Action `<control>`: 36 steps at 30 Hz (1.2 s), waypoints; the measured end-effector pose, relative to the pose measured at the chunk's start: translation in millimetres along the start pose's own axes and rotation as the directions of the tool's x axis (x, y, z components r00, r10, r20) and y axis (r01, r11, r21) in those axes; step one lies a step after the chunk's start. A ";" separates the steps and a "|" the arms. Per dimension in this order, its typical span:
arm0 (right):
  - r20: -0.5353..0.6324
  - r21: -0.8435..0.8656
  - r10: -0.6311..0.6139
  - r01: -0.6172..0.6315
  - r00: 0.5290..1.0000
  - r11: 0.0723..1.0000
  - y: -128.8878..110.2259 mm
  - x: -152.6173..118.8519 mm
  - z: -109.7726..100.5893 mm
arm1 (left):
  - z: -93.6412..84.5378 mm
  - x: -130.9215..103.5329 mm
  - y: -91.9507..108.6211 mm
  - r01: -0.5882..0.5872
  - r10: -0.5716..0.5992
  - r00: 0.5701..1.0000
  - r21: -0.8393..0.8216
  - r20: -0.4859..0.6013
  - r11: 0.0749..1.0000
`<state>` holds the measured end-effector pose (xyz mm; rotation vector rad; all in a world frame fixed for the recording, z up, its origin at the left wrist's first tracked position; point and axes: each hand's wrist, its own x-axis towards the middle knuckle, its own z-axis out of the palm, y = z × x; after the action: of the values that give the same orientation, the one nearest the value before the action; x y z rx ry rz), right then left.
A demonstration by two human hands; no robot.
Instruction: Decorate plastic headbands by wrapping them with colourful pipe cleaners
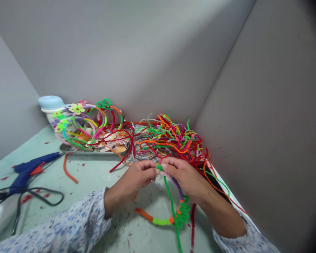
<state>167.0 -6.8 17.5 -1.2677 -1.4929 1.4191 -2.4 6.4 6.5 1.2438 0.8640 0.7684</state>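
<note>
My left hand (pixel 144 172) and my right hand (pixel 180 174) meet near the middle of the view, both pinching a small green knot of pipe cleaner (pixel 159 167) between thumbs and fingertips. From there a curved headband (pixel 179 189), wrapped in pink, purple, orange and lime, hangs below my right hand. Green loops (pixel 183 212) bunch along its lower right part, and its orange end points left. A long green strand (pixel 171 202) dangles from the pinch across the band toward the bottom edge.
Finished headbands with flowers (pixel 77 109) stand on a metal tray (pixel 94 152) of shells, beside a blue-lidded container (pixel 51 102). A blue glue gun (pixel 28 168) with its cord lies left. Many pipe cleaners (pixel 173 135) and wire coils (pixel 144 149) lie behind my hands. Grey walls enclose the table.
</note>
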 end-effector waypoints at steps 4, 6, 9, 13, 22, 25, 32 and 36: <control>-0.006 0.015 -0.002 0.002 1.000 1.000 1.2 0.9 -0.2 | -1.7 0.9 -1.5 0.001 -0.001 1.000 0.007 -0.001 1.000; 0.012 0.042 0.002 -0.003 1.000 0.999 0.7 1.5 -2.9 | -2.2 1.3 -1.1 -0.004 0.004 1.000 0.001 -0.004 1.000; 0.059 0.075 0.027 -0.032 0.998 0.997 -2.0 1.4 -9.6 | -2.2 1.2 1.1 -0.010 0.010 1.000 -0.006 -0.003 1.000; 0.099 0.041 0.058 -0.063 0.993 0.997 -5.9 0.3 -16.5 | -1.6 0.6 3.8 -0.006 0.006 1.000 0.010 -0.015 1.000; -0.027 -0.162 -0.007 0.003 1.000 0.987 -11.2 0.0 -10.6 | -0.8 -1.7 3.0 -0.010 0.011 1.000 0.062 -0.019 0.998; -0.078 -0.206 -0.078 0.060 0.994 0.977 -9.9 -0.4 -6.4 | -0.5 -1.9 4.5 -0.016 0.018 0.999 0.053 -0.027 0.998; -0.153 -0.252 -0.169 0.127 0.974 0.959 -4.9 -1.8 3.5 | 0.0 -2.1 7.2 -0.034 0.036 0.999 0.061 -0.037 0.998; -0.162 -0.273 -0.194 0.145 0.967 0.951 -5.4 -2.1 5.1 | -0.1 -1.9 7.1 -0.046 0.048 0.998 0.064 -0.041 0.997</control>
<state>161.8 -9.8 22.3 -1.3500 -1.6512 0.9874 -3.6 6.0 13.7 1.3118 0.9021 0.8129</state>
